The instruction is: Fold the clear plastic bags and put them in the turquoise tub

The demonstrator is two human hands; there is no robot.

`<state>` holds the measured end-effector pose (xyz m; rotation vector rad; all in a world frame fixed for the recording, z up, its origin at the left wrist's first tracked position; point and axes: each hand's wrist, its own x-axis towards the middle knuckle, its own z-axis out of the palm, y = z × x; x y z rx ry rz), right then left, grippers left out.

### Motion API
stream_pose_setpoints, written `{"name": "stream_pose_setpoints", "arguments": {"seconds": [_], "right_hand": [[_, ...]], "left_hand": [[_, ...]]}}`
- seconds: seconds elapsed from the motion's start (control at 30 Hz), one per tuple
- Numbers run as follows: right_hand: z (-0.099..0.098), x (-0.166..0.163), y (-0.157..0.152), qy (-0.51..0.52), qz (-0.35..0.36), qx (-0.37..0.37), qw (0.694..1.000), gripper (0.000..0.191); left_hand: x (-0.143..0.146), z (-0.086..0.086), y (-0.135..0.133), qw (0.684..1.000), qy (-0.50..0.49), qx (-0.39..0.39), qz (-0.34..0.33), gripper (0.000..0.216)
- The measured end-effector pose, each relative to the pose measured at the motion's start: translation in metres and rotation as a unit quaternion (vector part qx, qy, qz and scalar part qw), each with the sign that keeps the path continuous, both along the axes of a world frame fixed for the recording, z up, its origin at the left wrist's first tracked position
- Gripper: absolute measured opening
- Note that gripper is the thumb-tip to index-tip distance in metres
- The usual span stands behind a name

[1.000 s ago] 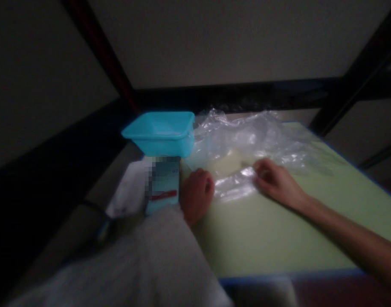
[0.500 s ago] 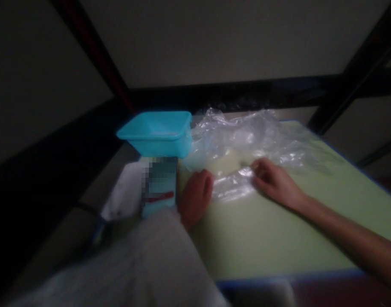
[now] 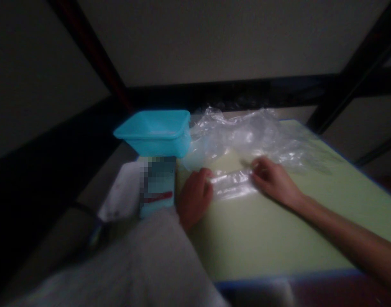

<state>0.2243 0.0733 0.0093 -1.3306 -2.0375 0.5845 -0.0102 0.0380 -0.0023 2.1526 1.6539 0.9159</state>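
Observation:
A small clear plastic bag stretches flat between my two hands, just above or on the green tabletop. My left hand pinches its left end, fingers curled and thumb against them. At the right end, my right hand is closed on the bag's edge between thumb and fingers. Beyond both hands spreads a crumpled heap of clear plastic bags. Blur hides the fine detail at the fingertips.
A turquoise plastic tub stands at the back left. Nearer me lies a pale blue-green flat object with a red strip, partly pixelated. White paper or cloth lies left of it. The table has a blue edge; dark frame bars stand behind.
The top edge of the small bag looks slightly raised and straighter between my hands. Both hands stay in nearly the same place; the view has shifted a little.

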Motion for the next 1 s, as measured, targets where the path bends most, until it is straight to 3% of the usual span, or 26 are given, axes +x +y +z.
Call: {"name": "stream_pose_setpoints", "arguments": {"seconds": [0.4, 0.6, 0.73, 1.0], "right_hand": [[-0.003, 0.004, 0.001, -0.105, -0.042, 0.027, 0.993, 0.028], [0.006, 0.001, -0.009, -0.118, 0.068, 0.137, 0.981, 0.027], [0.005, -0.004, -0.016, -0.152, 0.111, 0.138, 0.972, 0.037], [-0.016, -0.005, -0.019, -0.275, 0.127, 0.145, 0.942, 0.068]], "left_hand": [[0.001, 0.002, -0.003, 1.0, 0.001, -0.012, 0.011, 0.023], [0.0, 0.001, -0.003, 1.0, -0.004, -0.005, 0.019, 0.025], [0.0, 0.0, -0.003, 1.0, -0.005, -0.001, 0.024, 0.026], [0.001, 0.003, -0.006, 0.998, 0.055, 0.005, -0.005, 0.032]]}}
